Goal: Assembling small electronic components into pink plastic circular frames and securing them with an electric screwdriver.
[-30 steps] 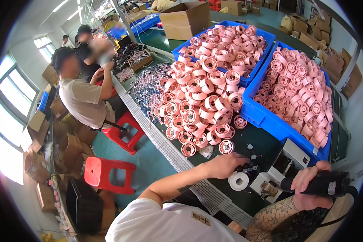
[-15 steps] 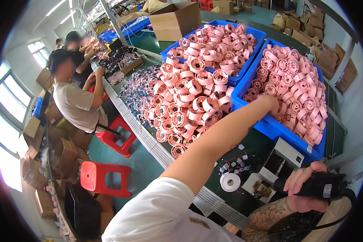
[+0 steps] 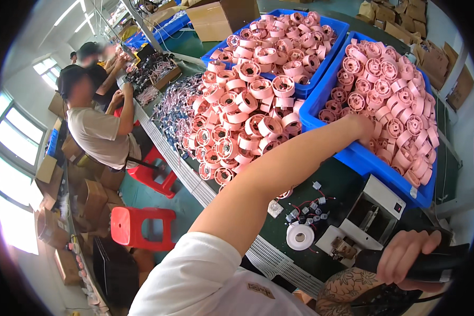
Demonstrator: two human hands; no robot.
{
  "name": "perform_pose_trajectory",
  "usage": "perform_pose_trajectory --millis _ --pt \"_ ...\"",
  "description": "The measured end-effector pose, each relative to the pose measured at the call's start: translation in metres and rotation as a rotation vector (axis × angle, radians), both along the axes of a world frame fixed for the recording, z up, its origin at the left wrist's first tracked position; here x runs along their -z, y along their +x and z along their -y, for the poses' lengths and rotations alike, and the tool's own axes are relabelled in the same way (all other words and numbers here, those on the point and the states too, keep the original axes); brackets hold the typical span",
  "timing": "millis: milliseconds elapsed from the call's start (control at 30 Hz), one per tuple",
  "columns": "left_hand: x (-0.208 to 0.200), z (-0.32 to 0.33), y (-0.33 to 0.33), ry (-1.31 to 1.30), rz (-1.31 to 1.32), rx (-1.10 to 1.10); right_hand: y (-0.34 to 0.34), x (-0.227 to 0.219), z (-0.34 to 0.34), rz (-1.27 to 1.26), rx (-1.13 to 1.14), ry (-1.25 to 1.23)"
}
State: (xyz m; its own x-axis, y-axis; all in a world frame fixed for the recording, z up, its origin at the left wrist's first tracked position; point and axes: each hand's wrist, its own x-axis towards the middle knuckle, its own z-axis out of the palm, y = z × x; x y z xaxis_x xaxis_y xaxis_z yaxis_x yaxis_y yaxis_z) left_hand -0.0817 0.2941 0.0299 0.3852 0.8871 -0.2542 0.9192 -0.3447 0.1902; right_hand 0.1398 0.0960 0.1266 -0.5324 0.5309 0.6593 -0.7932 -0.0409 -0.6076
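My left arm stretches across the bench to the right-hand blue bin (image 3: 353, 163). My left hand (image 3: 362, 128) is among the pink ring-shaped plastic parts (image 3: 397, 95) heaped there; its fingers are hidden. At the lower right, my right hand (image 3: 405, 257) is wrapped round a black corded electric screwdriver (image 3: 442, 262), held roughly level. Below the left forearm lie several small motors (image 3: 312, 211) with wires and a white roll (image 3: 300, 237). Beside them stands a white boxy device (image 3: 382, 197) with a metal mechanism (image 3: 343, 247) in front.
More pink parts (image 3: 231, 113) are piled on the bench, with a second full blue bin (image 3: 343, 27) behind. Bundled wires (image 3: 171, 105) lie farther left, near a cardboard box (image 3: 210, 23). Across a perforated edge strip (image 3: 195, 187) are a red stool (image 3: 145, 227) and a seated co-worker (image 3: 97, 126).
The whole view has shifted a little. My left hand stays in the bin, slightly farther right in the picture. My right hand and the electric screwdriver sit lower, with the tool's angle changed.
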Motion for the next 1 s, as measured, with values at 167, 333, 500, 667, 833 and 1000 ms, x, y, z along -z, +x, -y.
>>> perform_pose_trajectory --millis 167,333,500,667,833,1000 --pt "-0.009 0.008 0.002 0.028 0.025 -0.005 0.005 -0.003 -0.011 -0.027 -0.118 0.034" --pt "-0.013 0.016 0.001 0.061 0.041 -0.014 0.000 -0.001 -0.001 -0.086 -0.079 -0.008" --pt "-0.022 0.019 0.005 0.167 0.024 0.223 0.001 0.001 -0.009 -0.101 -0.268 0.044" --pt "-0.001 -0.001 -0.033 0.226 -0.032 0.220 -0.005 -0.017 -0.009 0.020 -0.359 0.144" --pt "-0.020 0.024 -0.030 0.212 0.337 0.085 -0.002 -0.007 -0.001 -0.087 -0.321 0.126" --pt "-0.037 0.041 -0.034 0.314 0.540 -0.189 0.001 -0.004 0.012 -0.089 -0.177 0.116"
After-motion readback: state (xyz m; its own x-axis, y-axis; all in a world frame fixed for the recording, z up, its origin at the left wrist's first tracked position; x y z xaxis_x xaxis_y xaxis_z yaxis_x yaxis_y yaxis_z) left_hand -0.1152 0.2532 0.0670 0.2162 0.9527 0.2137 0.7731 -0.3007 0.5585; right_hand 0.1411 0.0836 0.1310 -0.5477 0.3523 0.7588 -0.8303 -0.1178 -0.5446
